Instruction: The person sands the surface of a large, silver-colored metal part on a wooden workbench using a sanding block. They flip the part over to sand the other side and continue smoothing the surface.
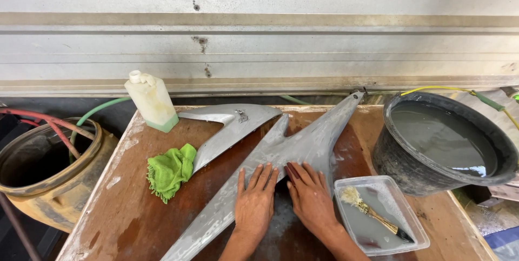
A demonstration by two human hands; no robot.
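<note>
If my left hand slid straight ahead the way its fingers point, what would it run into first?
The left hand lies flat on the long grey panel, fingers pointing up the board. Straight ahead it would likely meet the second, curved grey panel, though whether the two panels touch is unclear.

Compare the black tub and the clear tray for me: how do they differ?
The black tub is round, deep and opaque; the clear tray is rectangular, shallow and see-through. The tub is nearly full of murky water; the tray holds a thin soapy layer and a brush. Both sit at the table's right end.
</note>
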